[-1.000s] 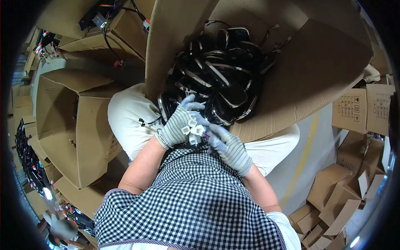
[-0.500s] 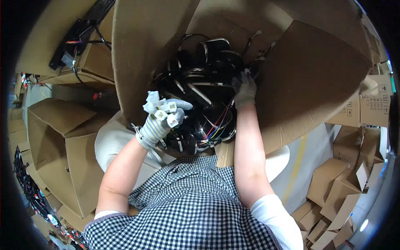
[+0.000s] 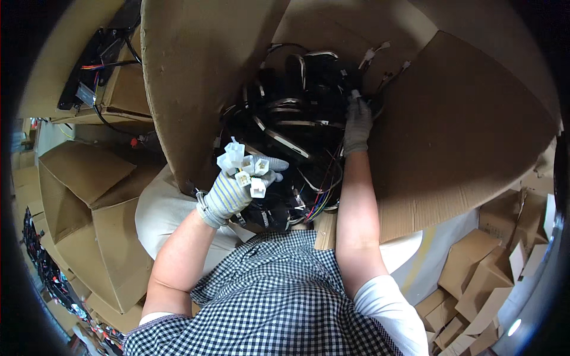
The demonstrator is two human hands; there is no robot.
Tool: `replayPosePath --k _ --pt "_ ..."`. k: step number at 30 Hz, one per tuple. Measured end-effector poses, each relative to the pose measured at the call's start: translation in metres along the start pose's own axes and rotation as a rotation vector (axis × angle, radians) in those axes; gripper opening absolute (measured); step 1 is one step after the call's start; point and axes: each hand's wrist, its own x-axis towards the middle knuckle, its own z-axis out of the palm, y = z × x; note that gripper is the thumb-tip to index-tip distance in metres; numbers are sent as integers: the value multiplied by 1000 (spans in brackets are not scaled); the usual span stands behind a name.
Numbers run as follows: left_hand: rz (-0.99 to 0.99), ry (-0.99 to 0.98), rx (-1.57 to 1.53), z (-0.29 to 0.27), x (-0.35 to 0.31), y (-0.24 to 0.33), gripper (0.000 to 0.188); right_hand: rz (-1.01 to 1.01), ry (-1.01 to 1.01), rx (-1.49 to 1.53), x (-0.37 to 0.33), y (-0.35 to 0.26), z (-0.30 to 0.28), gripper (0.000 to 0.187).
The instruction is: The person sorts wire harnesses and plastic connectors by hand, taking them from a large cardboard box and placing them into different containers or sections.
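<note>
My left hand [image 3: 230, 194], in a striped knit glove, is closed around a bunch of white plastic connectors [image 3: 244, 166], whose open ends face up between thumb and fingers. My right hand [image 3: 357, 126], in a greyish glove, reaches deep into a large cardboard box [image 3: 469, 118]. Its fingertips are closed on a small white connector [image 3: 355, 94] at the far right of the pile. Black wire harnesses [image 3: 285, 121] with shiny pale bands lie heaped in the box. Thin coloured wires [image 3: 317, 204] show at the near side of the heap.
Loose connector ends [image 3: 375, 52] rest against the box's far wall. An opened carton [image 3: 95, 219] stands at left, below another box carrying a black part with cables [image 3: 98, 71]. More harnesses [image 3: 50, 267] lie at far left. Flattened and open cartons [image 3: 475, 279] pile up at right.
My right hand has moved a little farther into the box. My left hand, still holding the connectors, has shifted slightly right and nearer. The box's walls appear shifted and wider in view.
</note>
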Motion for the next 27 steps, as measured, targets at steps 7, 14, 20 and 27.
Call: replayPosePath --k 7,14,20,27 --pt "54 -21 250 7 -2 -9 33 384 -227 111 35 38 11 43" --pt "34 -181 -39 -1 -5 -24 55 686 -277 415 43 0 34 36" --pt "-41 18 -147 3 4 -19 45 -151 -155 -16 -64 -67 -3 22" --pt "483 306 1146 -12 5 -54 22 -340 -264 -289 -134 -100 -54 20"
